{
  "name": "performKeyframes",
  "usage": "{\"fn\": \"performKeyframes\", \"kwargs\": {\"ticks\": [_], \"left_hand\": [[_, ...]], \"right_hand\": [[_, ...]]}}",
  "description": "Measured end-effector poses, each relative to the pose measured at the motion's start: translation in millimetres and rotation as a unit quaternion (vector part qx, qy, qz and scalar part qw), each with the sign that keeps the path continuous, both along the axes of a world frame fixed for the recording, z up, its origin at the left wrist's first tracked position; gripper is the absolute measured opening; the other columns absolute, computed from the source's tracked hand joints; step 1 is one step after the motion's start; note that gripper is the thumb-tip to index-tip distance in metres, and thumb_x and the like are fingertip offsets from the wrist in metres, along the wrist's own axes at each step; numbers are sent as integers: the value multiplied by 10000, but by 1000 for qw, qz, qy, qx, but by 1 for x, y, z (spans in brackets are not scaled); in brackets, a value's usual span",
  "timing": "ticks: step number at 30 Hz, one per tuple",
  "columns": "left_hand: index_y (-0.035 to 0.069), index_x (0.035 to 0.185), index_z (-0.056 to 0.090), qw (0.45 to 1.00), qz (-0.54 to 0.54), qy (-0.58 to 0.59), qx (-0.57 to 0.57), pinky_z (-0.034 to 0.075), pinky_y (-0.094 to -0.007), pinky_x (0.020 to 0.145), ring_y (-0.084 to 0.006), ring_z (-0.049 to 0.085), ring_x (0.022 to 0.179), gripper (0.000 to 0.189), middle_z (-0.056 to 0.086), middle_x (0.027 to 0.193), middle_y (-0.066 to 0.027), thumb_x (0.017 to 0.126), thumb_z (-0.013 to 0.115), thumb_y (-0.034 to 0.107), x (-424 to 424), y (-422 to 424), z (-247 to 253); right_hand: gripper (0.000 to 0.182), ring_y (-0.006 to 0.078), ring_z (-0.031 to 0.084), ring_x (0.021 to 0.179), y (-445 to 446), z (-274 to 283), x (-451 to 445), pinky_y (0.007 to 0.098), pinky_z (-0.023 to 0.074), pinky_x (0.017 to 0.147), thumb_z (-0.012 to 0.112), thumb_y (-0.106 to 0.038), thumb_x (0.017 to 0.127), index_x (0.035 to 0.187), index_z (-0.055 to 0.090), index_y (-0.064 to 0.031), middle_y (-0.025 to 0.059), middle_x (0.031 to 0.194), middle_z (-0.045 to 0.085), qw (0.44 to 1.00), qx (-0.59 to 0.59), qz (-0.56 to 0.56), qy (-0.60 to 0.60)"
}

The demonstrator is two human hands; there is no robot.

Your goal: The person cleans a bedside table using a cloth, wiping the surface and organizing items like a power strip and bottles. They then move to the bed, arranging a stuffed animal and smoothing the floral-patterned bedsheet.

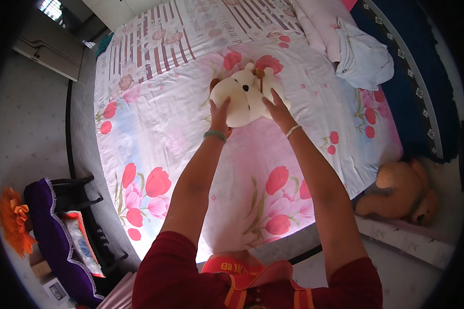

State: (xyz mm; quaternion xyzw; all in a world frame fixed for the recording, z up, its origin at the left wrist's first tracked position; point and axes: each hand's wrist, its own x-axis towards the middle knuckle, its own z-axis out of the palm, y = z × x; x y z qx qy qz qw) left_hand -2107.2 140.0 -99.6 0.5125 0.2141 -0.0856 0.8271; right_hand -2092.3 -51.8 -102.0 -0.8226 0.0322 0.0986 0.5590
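A cream plush dog [236, 100] with a black nose and brown ears lies on the bed, on a bedsheet [170, 116] printed with red and pink tulips. On the left side of its big round head rests my left hand [219, 115], thumb on top and fingers partly hidden beneath it. My right hand [277, 110] holds the toy's other side, near its body, with thumb and forefinger spread over the plush. A green bangle circles my left wrist and a pale one my right.
A striped, flowered cover [158, 46] lies across the bed's far left. Pink bedding and a crumpled pale cloth [365, 58] are at the far right. A large brown plush bear [402, 193] sits beyond the right corner. To the left stands furniture with a purple cloth [48, 228].
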Motion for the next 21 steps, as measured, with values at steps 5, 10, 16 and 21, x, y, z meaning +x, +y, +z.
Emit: {"fn": "performKeyframes", "kwargs": {"ticks": [5, 10, 16, 21], "left_hand": [[191, 1408, 39, 909, -4, 160, 384, 362, -468, 953, -397, 289, 1227, 1091, 194, 1337, -264, 603, 757, 355, 44, 17, -107], [213, 1394, -29, 919, -14, 165, 358, 399, -439, 924, -408, 380, 1151, 1157, 246, 1288, -288, 569, 777, 304, 40, 19, -121], [190, 1385, 25, 941, -18, 102, 323, 409, -462, 904, -411, 424, 1093, 1142, 320, 1241, -275, 550, 803, 181, 8, 6, -94], [37, 1378, 55, 890, -13, -61, 451, 228, -444, 1017, -382, 265, 1209, 1117, 265, 1332, -227, 562, 802, 190, -98, -14, -99]], "right_hand": [[797, 388, 349, 1211, 48, -65, 31, 395, 304, 1011, 641, -194, 725, 1334, 187, 48, 287, 1289, 346, 984, -130, 59, -107], [598, 407, 462, 1090, 51, -90, 28, 434, 397, 911, 622, -163, 744, 1233, 316, -4, 274, 1194, 445, 985, -165, 48, 15], [466, 403, 516, 995, 31, -95, -1, 447, 434, 821, 613, -150, 758, 1162, 409, -42, 232, 1080, 535, 971, -237, 10, 26], [532, 376, 542, 979, 0, -83, -99, 452, 443, 795, 581, -228, 783, 1250, 360, -98, 196, 1052, 577, 981, -186, -14, 46]]}}
